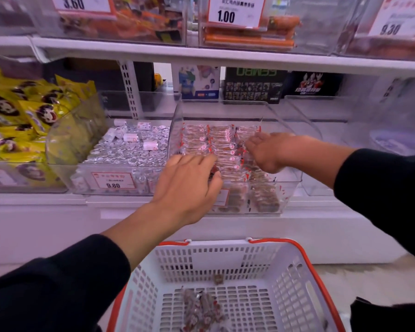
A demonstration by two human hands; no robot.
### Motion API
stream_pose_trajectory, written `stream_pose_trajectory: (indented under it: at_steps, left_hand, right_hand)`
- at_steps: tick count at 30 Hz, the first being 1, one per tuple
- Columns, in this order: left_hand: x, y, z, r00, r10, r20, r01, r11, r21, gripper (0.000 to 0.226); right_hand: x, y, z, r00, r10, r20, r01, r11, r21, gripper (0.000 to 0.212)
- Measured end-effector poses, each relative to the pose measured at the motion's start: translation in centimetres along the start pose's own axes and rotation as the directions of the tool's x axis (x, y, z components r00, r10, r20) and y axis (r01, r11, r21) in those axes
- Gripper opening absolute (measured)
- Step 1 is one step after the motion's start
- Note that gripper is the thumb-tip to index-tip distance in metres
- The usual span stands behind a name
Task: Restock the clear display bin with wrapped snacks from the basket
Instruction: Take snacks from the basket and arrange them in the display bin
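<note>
Landmark: the clear display bin (pixel 290 188) on the white shelf (pixel 46 212); all places below are given from it.
Wrapped snacks in the bin (pixel 222 149): they lie in neat rows and fill most of it, red marks on the wrappers.
Left hand (pixel 187 188): it reaches over the front wall of the bin, palm down, fingers curled onto the front row. It seems to hold or press a snack, but the fingertips are hidden, so I cannot tell the grip.
Right hand (pixel 268 149): above the right side of the bin, fingers straight and apart, holding nothing that shows.
Basket (pixel 295 279): white with an orange rim, on the floor below the bin.
Snacks left in the basket (pixel 201 307): a small heap, and one single piece (pixel 218 279) near the back wall.
Neighbours: a bin of silver-wrapped sweets (pixel 127 152) just to the left of the bin.
Step in hand: probably placing and tidying snacks in the front rows.
Next move: probably one hand goes down to the basket for the last pieces, then sets them in the free front part of the bin.
</note>
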State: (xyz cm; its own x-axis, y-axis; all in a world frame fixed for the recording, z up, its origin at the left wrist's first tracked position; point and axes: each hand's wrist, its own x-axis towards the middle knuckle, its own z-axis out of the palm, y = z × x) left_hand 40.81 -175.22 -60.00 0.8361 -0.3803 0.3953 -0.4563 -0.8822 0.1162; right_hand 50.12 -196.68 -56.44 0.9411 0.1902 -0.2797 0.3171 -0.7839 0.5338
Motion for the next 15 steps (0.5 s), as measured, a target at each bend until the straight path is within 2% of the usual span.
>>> stream_pose_trajectory:
  at_steps: [4, 6, 8, 10, 15]
  left_hand:
    - [-0.2, 0.0, 0.1, 1.000, 0.009, 0.012, -0.009, 1.000, 0.018, 0.039]
    - [-0.2, -0.1, 0.1, 1.000, 0.012, 0.019, -0.013, 1.000, 0.023, 0.039]
    - [-0.2, -0.1, 0.1, 1.000, 0.012, 0.029, -0.013, 0.999, 0.037, 0.038]
    - [-0.1, 0.0, 0.1, 0.999, 0.009, 0.035, -0.011, 0.998, 0.054, 0.036]
    - [0.0, 0.2, 0.2, 0.999, 0.003, 0.035, -0.006, 0.996, 0.085, 0.034]
  right_hand:
    - [0.7, -0.6, -0.3, 0.991, -0.016, 0.132, 0.009, 0.999, 0.051, 0.075]
    - [0.9, -0.2, -1.2, 0.985, -0.045, 0.169, 0.030, 0.995, 0.094, 0.070]
    - [0.6, 0.6, -2.3, 0.987, -0.086, 0.135, 0.066, 0.987, 0.147, 0.068]
    - [0.3, 1.3, -3.0, 0.993, -0.110, 0.040, 0.101, 0.979, 0.177, 0.062]
    - [0.1, 1.7, -2.7, 0.992, -0.088, -0.091, 0.108, 0.964, 0.243, 0.055]
